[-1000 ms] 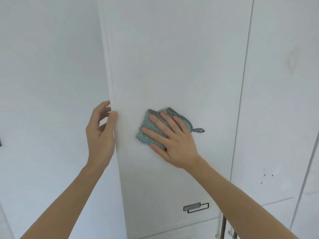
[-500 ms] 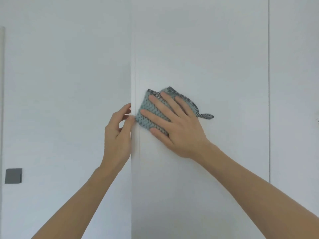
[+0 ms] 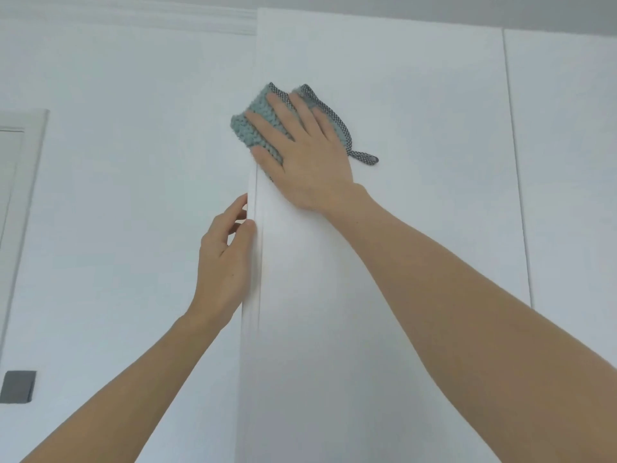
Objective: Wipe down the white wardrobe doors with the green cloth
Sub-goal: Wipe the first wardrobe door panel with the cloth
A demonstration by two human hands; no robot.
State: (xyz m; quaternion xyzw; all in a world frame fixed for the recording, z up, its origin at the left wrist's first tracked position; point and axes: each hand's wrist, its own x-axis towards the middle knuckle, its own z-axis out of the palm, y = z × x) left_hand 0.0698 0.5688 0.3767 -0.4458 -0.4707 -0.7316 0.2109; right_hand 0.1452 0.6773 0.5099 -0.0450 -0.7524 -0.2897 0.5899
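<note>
The right hand (image 3: 307, 152) lies flat, fingers spread, pressing the green cloth (image 3: 258, 123) against the white wardrobe door (image 3: 400, 128) near its top left edge. Below it the left hand (image 3: 223, 262) seems to pinch that door's edge, fingers partly hidden. A grey switch plate (image 3: 18, 386) sits low on the wall.
</note>
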